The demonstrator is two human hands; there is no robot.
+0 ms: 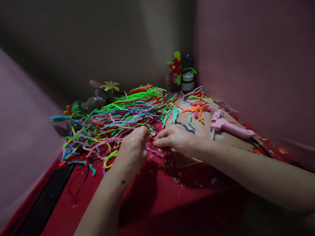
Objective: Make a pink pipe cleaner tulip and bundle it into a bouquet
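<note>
My left hand [135,147] is closed, its fingertips turned inward and partly hidden behind the knuckles. Facing it, my right hand [176,140] pinches with thumb and forefinger. A short red pipe cleaner [151,140] spans the small gap between the two hands, and both seem to grip it; its ends are hidden by the fingers. Just below the fingertips lies a purple pipe cleaner [154,151]. Beyond my left hand spreads a large heap of coloured pipe cleaners [128,109].
A pink glue gun [228,127] rests on a board [206,131] at the right, near looped pipe-cleaner pieces [175,114]. Behind stand a lidded jar [188,82] and a red pipe-cleaner flower [175,67]. Scraps litter the red cloth [147,196]. A black strip [46,196] lies left.
</note>
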